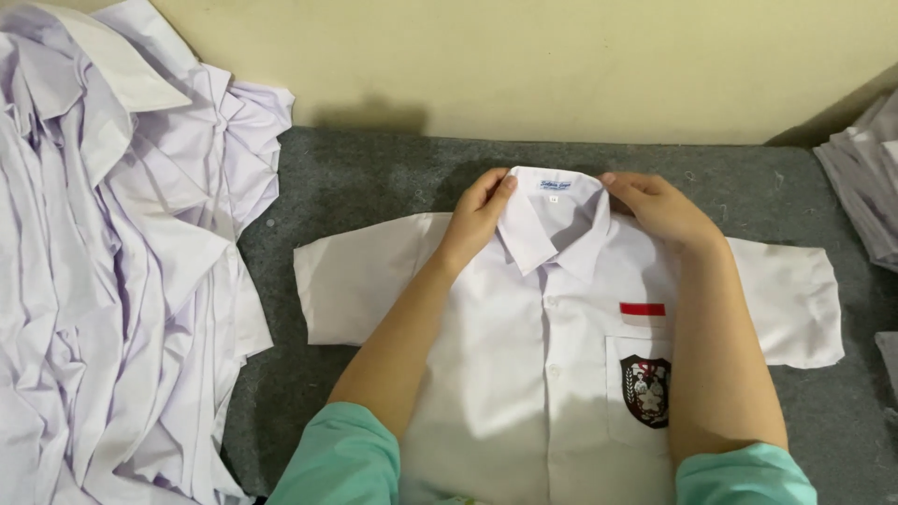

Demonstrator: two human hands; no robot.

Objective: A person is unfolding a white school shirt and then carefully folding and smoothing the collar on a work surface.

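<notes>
White short-sleeve shirt [552, 355]: flat, front up, on grey table [374, 178], sleeves spread. L hand [479, 217] & R hand [659, 208]: fingers pinched on collar [554, 220], one per side. Pile of white shirts [112, 262] at left; folded stack [865, 182] far right.

Lighting even, moderately bright, soft. A dark blurred shadow lies on the cream wall [561, 65] and on the grey felt table [374, 178] just behind the shirt collar [554, 220]. Fainter shadow on the shirt front below the collar, between the forearms. No glare; whites left of the collar hold their fold detail. Focus sharp at the collar, slightly soft toward the frame edges
</notes>
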